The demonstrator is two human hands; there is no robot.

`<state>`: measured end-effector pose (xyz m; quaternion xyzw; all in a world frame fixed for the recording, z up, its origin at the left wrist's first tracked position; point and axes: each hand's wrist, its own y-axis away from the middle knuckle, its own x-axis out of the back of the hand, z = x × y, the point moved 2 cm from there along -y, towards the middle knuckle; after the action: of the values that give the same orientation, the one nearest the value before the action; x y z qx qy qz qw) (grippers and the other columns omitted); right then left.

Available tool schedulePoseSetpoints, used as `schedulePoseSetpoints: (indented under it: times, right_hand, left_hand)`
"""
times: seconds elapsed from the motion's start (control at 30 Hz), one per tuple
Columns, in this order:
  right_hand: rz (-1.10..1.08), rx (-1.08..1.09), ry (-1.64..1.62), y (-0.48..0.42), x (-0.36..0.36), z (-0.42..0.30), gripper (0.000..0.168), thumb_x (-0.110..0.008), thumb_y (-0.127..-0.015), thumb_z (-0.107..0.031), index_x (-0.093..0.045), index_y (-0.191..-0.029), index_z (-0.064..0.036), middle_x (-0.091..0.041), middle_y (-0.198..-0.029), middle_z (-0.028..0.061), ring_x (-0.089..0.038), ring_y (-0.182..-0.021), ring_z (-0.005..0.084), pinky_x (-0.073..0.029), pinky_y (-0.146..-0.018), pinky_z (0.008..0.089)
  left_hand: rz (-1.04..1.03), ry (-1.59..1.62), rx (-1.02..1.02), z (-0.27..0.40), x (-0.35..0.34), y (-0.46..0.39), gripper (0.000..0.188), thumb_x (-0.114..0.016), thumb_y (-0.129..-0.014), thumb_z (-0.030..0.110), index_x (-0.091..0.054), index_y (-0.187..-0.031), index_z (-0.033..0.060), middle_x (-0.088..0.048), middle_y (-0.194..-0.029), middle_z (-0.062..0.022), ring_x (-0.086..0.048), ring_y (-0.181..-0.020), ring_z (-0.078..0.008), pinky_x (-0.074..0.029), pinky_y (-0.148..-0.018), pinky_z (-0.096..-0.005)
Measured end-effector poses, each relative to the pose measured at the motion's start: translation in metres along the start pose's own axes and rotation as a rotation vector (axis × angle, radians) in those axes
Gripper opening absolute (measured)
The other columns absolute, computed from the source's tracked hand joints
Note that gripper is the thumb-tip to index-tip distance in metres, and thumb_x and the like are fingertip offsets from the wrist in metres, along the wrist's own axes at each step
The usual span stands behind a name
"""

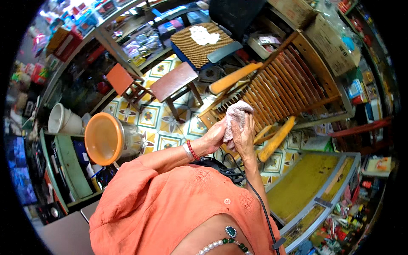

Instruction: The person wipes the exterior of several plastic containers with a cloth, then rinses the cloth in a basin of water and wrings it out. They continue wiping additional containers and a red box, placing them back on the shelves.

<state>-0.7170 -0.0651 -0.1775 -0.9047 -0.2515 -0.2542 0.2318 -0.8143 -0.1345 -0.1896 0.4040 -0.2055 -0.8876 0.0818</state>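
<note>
Both hands hold a crumpled pale pink cloth (235,122) before my body, over the near edge of a slatted wooden reclining chair (274,92). My left hand (216,135), with red beads and a silver bracelet at its wrist, grips the cloth from its left side. The fingers of my right hand (244,135) are folded round its right side. Parts of the cloth lie hidden inside the hands. The chair's wooden armrests (236,78) stick out beyond the cloth and to the right of my right hand.
An orange basin (87,138) and white buckets (56,118) stand at left. Ahead are a brown wooden stool (173,81), a red stool (119,79) and a chair with a woven seat (204,52). A metal-framed glass case (306,188) is at right. A black cable (259,197) hangs beside my right arm.
</note>
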Motion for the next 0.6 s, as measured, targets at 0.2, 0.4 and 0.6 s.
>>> schedulePoseSetpoints:
  times: [0.2,0.4,0.6]
  right_hand:
    - [-0.162,0.141,0.07,-0.014,-0.035,-0.021,0.031,-0.049,-0.088,-0.026,-0.056,-0.106,-0.001,-0.05,-0.099,0.0198,-0.044,-0.093,0.0364,-0.034,-0.083,0.0446]
    - [-0.1,-0.19,-0.355,-0.045,-0.07,-0.032,0.03,-0.052,-0.091,-0.021,-0.053,-0.105,0.006,-0.061,-0.092,0.0169,-0.058,-0.084,0.0268,-0.046,-0.073,0.0351]
    - [-0.008,-0.286,-0.597,-0.101,-0.13,-0.065,0.031,-0.05,-0.094,-0.023,-0.054,-0.107,0.004,-0.061,-0.092,0.0076,-0.055,-0.08,0.013,-0.046,-0.07,0.028]
  left_hand:
    - [0.129,0.141,-0.121,-0.019,0.044,0.02,0.038,-0.043,-0.095,0.038,-0.048,-0.122,0.0118,-0.055,-0.114,-0.0008,-0.055,-0.101,-0.0143,-0.047,-0.086,-0.0357]
    - [0.101,-0.016,-0.145,0.025,0.063,0.051,0.037,-0.06,-0.088,0.032,-0.048,-0.118,0.0125,-0.057,-0.103,0.0025,-0.056,-0.088,-0.0085,-0.048,-0.07,-0.0284]
    - [0.024,0.078,-0.174,0.11,0.112,0.069,0.05,-0.068,-0.082,0.034,-0.044,-0.121,0.013,-0.056,-0.109,0.0037,-0.054,-0.094,-0.0087,-0.048,-0.073,-0.0309]
